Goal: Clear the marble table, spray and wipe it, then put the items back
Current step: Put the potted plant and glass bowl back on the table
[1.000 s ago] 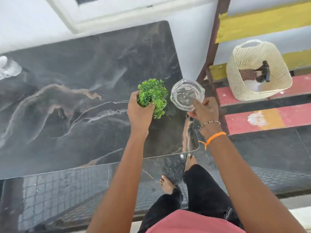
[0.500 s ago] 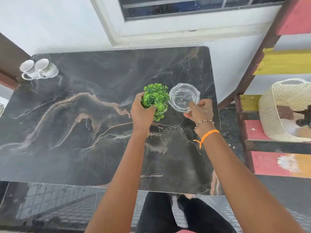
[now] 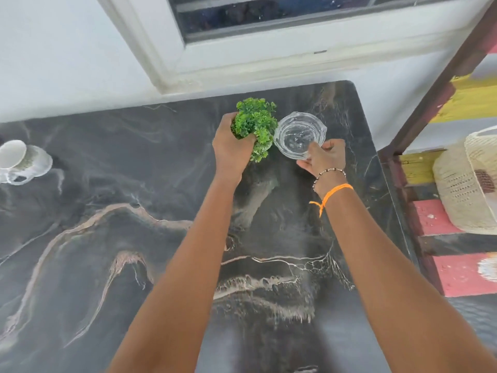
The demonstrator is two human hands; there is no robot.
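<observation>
the left hand (image 3: 232, 149) is wrapped around the base of a small bushy green artificial plant (image 3: 255, 125), fingers curled so that its pot is hidden under them. the right hand (image 3: 322, 157) pinches the near rim of a round, ribbed clear glass dish (image 3: 300, 135), thumb underneath and fingers on top. both hands are grasping, neither is released. whether the plant and the dish already rest on the stone or hang just above it cannot be told.

this looks like the putting-back step. to do it well, lower each piece flat and let it settle before the fingers let go; the glass dish should meet the stone gently and level, not rim first, since glass on marble chips easily. the plant wants to stand upright, so the left hand should open only once the base is steady.

plant and dish are side by side, almost touching, toward the far right corner of the dark veined marble table (image 3: 134, 238), close to its far edge under the white window frame (image 3: 242, 57). two white patterned cups (image 3: 24, 160) sit at the left edge, well apart. a cream woven basket (image 3: 468, 189) stands off the table on the painted shelf (image 3: 457, 270) to the right.
</observation>
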